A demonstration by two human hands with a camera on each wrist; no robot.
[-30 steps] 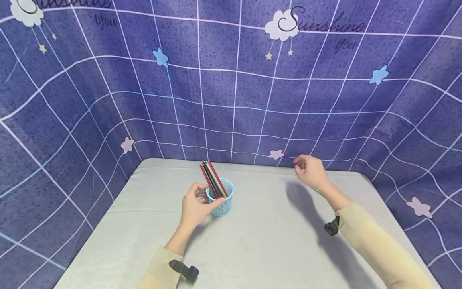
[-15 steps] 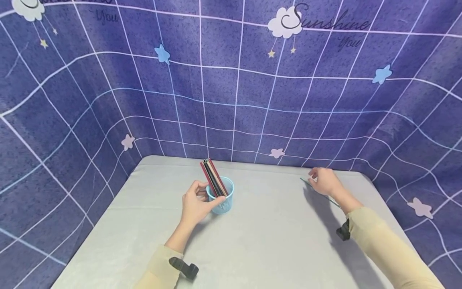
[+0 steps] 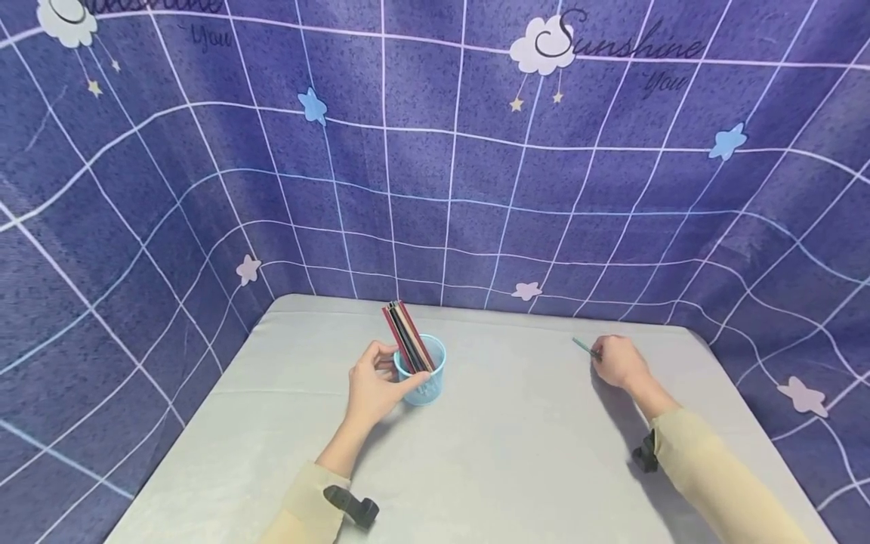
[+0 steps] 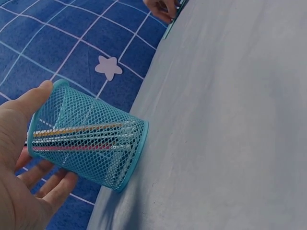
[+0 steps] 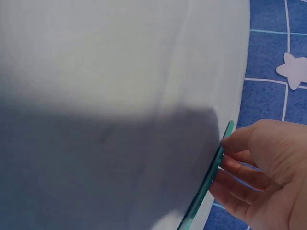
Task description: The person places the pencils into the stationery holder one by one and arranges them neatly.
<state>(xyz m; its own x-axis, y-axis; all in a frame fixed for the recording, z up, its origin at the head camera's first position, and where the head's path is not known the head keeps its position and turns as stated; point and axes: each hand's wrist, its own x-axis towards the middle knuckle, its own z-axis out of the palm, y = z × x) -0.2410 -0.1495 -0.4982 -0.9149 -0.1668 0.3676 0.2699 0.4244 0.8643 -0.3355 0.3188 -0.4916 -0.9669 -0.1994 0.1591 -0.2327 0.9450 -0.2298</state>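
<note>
My left hand (image 3: 372, 389) grips a light blue mesh pencil cup (image 3: 432, 387) near its rim, thumb on one side and fingers on the other. The cup stands on the table's left half. Several pencils (image 3: 408, 336), red, black and cream, lean inside it toward the back left; their lower ends show through the mesh in the left wrist view. At the back right, my right hand (image 3: 620, 363) pinches a thin green pencil (image 5: 204, 184) between thumb and fingers, low over the table. In the head view only one end of that pencil shows; the hand covers the rest.
A pale grey cloth covers the table (image 3: 503, 446). Blue-purple curtain (image 3: 421, 166) with grid lines, stars and clouds hangs close behind the back edge and along both sides. Dark straps with small devices sit on both sleeves.
My right hand has moved right and toward me, down to the green pencil, and now pinches it. The left hand keeps its hold on the cup, which stays in place.
</note>
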